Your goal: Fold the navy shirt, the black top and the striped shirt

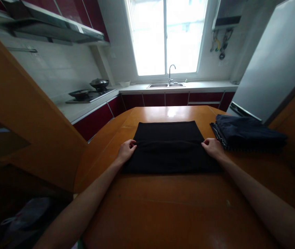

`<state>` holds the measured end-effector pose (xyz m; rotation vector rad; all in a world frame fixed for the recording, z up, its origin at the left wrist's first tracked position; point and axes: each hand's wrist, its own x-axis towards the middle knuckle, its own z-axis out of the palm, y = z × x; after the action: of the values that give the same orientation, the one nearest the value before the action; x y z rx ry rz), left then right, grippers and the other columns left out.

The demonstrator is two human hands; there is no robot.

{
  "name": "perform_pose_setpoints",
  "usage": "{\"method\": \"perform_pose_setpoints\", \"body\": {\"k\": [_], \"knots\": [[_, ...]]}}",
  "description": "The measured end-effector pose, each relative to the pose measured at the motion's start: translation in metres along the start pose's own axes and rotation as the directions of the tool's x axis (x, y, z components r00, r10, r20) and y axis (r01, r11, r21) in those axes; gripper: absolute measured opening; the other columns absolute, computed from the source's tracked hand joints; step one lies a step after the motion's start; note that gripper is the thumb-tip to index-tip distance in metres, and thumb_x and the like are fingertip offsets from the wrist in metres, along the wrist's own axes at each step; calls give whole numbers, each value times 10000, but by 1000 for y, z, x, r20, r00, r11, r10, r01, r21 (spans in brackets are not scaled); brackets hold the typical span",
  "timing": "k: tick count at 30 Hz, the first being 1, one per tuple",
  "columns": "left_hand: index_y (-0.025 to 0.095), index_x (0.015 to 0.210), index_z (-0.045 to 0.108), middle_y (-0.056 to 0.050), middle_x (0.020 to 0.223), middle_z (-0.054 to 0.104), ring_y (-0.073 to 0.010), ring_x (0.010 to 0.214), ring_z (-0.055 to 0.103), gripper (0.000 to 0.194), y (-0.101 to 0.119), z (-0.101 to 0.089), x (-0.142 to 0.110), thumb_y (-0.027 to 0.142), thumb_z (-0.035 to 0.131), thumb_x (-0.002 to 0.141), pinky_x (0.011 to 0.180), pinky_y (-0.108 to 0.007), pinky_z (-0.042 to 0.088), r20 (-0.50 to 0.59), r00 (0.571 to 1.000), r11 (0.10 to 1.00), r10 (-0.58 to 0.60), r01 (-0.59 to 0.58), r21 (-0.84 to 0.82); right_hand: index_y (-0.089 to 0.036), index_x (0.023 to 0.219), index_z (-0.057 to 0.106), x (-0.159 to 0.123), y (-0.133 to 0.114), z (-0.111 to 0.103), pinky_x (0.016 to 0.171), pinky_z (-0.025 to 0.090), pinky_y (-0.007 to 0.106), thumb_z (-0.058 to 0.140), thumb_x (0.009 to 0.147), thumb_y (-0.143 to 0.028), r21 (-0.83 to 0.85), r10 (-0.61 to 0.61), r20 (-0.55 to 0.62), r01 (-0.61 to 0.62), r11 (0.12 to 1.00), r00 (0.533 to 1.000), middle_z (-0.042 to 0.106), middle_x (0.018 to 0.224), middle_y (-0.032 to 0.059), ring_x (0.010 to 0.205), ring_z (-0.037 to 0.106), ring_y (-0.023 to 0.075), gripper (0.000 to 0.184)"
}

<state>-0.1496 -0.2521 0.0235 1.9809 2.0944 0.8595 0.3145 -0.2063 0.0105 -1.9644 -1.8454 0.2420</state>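
Observation:
A black cloth garment [168,155] lies flat on the wooden table, partly folded, with a layer edge running across its middle between my hands. Its exact kind does not show. At the left end of that edge, my left hand [127,150] pinches the cloth between thumb and fingers. My right hand [212,147] grips the right end of the same edge in a like pinch. Just beyond the right hand sits a stack of folded dark clothes [248,133].
The wooden table [168,211] has cut corners at its far end. Behind it runs a counter with a sink [160,85] under a window. A stove with a lidded wok [99,83] stands at left, a fridge [272,65] at right. A wooden panel [33,131] rises close on the left.

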Motion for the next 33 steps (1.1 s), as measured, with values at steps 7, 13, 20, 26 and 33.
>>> {"method": "perform_pose_setpoints", "body": {"k": [7,13,20,26,33], "knots": [[227,1485,445,-90,1542,448,-263,1438,381,504,67,9,-48,428,392,1026,1195,-471,281,206,865,861,457,-488,140,-138,1335,589,-59,-68,1,1070,396,388,364,999,-331,-51,-384,-98,381,923,918,598,1373,151,1270,530,269,449],[276,1589,252,-63,1660,183,-291,1536,130,635,87,25,-76,569,315,1029,1206,-566,182,476,739,782,476,-604,155,-143,1579,282,-92,-92,27,1228,137,493,335,1000,-543,-7,-577,249,597,802,778,178,1661,94,1539,102,248,705],[306,1594,225,-38,1655,206,-266,1537,130,646,78,22,-74,584,336,1022,1226,-513,163,434,759,794,485,-590,147,-147,1600,184,-78,-64,20,1225,119,507,294,973,-663,-69,-437,289,473,878,852,136,1657,133,1534,129,256,819],[284,1587,257,-31,1660,176,-276,1538,111,659,82,17,-76,612,306,1018,1223,-530,174,479,766,815,429,-557,160,-97,1582,240,-76,-60,19,1230,135,482,272,976,-659,-99,-396,296,441,892,869,177,1650,124,1532,144,246,828],[299,1584,264,-42,1654,204,-278,1536,124,641,83,18,-75,599,322,1020,1219,-530,182,476,762,812,439,-563,152,-108,1578,268,-75,-59,21,1228,144,484,309,972,-645,-86,-403,276,440,894,872,202,1643,133,1528,166,255,810]]}}
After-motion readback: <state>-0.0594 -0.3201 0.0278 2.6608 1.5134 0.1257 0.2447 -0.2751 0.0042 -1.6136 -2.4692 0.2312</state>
